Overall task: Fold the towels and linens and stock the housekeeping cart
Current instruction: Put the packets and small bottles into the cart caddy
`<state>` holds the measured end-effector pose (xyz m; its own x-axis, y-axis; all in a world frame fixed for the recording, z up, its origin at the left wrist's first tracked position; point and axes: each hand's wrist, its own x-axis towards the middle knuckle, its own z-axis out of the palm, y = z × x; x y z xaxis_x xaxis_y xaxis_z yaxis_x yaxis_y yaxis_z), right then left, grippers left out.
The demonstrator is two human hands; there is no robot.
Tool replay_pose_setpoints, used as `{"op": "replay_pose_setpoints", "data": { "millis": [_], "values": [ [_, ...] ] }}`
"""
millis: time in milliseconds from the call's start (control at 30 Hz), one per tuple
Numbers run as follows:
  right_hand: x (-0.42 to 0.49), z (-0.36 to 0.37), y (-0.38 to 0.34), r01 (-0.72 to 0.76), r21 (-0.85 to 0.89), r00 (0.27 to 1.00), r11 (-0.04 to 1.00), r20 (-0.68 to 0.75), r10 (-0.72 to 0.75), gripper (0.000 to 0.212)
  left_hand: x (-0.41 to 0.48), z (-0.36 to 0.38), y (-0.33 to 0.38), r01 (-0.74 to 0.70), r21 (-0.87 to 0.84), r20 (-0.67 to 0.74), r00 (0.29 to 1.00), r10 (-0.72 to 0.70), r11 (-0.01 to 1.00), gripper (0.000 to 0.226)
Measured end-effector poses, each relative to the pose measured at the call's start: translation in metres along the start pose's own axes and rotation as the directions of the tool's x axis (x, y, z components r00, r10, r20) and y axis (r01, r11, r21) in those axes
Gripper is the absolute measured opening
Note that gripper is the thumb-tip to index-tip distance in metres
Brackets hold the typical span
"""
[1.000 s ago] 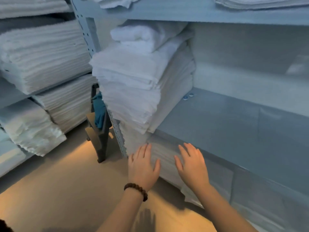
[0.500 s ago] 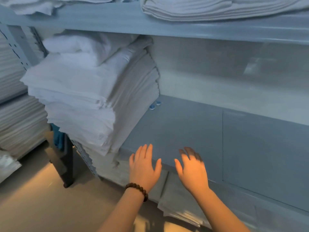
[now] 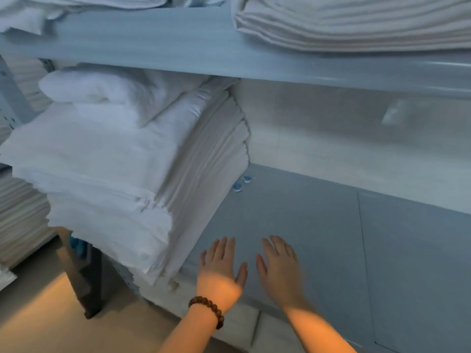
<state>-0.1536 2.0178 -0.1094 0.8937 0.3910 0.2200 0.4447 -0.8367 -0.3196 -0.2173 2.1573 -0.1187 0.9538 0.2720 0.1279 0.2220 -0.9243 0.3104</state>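
Head view. My left grip point(image 3: 220, 268) is released, fingers straight, palm down over the front of the grey shelf point(image 3: 318, 225); bead bracelet point(image 3: 207, 308) on that wrist. My right grip point(image 3: 279, 268) is just beside it, also released, holding nothing, slightly blurred. Cannot tell if either palm touches the shelf. The stack of folded white towels point(image 3: 114, 174) sits on the same shelf to my left, overhanging its front edge. Two small blue caps point(image 3: 242, 182) lie by the stack's rear corner. Folded linens point(image 3: 356, 21) are on the upper shelf point(image 3: 153, 42).
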Motion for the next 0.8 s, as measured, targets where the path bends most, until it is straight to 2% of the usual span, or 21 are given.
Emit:
{"op": "replay_pose_setpoints", "data": {
  "millis": [67,133,233,300,533,800],
  "values": [
    [0.022,0.01,-0.007,0.013,-0.015,0.999,1.0,-0.038,-0.014,0.048,0.023,0.004,-0.017,0.012,0.051,0.053,0.999,-0.014,0.999,0.069],
    [0.043,0.027,-0.013,0.035,0.011,0.998,0.999,-0.06,-0.034,0.047,0.044,0.006,-0.03,-0.01,0.055,0.041,0.999,0.008,0.998,0.069],
    [0.067,0.051,-0.012,0.012,-0.03,1.0,0.999,0.023,-0.012,0.05,0.066,0.013,-0.046,-0.051,0.076,0.01,0.999,0.051,0.996,0.069],
    [0.082,0.064,-0.006,0.009,-0.043,1.0,0.999,0.022,-0.008,0.052,0.081,0.019,-0.051,-0.06,0.076,-0.015,0.998,0.061,0.995,0.069],
    [0.156,0.113,0.036,0.022,-0.051,0.999,0.998,0.037,-0.02,0.052,0.167,0.069,-0.049,-0.104,0.064,0.031,0.994,0.102,0.993,0.071],
    [0.276,0.19,0.082,0.066,-0.028,0.996,0.997,0.069,-0.064,0.056,0.272,0.145,-0.064,-0.128,0.128,0.074,0.99,0.119,0.984,0.074]
  ]
}}
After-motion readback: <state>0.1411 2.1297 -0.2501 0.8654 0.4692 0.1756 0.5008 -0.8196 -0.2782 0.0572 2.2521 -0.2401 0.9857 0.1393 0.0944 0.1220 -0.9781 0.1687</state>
